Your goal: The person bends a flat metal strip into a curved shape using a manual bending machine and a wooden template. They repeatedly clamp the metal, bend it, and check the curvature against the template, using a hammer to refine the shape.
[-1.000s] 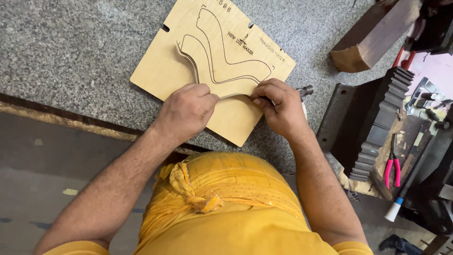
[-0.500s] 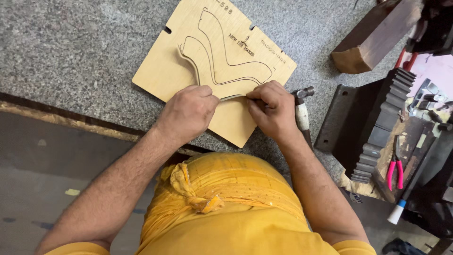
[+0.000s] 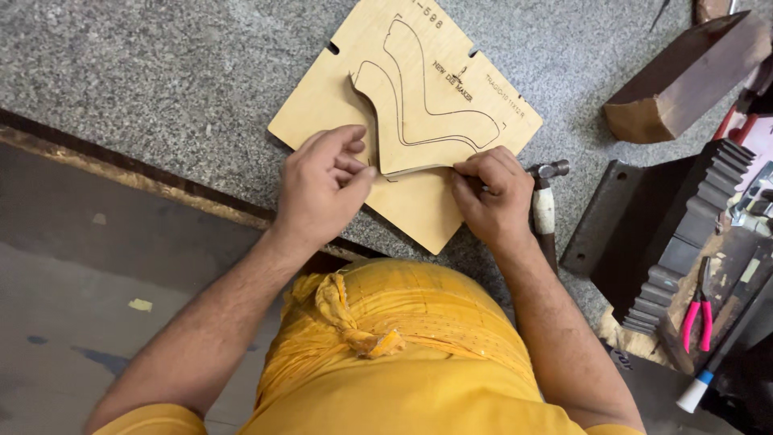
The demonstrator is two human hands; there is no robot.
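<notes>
Grey stone bench [image 3: 161, 72], plywood board [image 3: 338, 105] at twelve o'clock. Left hand [image 3: 322, 189] and right hand [image 3: 491, 197] pinching thin metal strip [image 3: 366, 121] into cut groove. Next, probably: gentle pressing along curve.

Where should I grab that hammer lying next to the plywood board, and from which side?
Grip the hammer on its pale handle, just below the metal head, coming from the right. The right hand and the board crowd its left side, while the granite top on its right lies open.
</notes>
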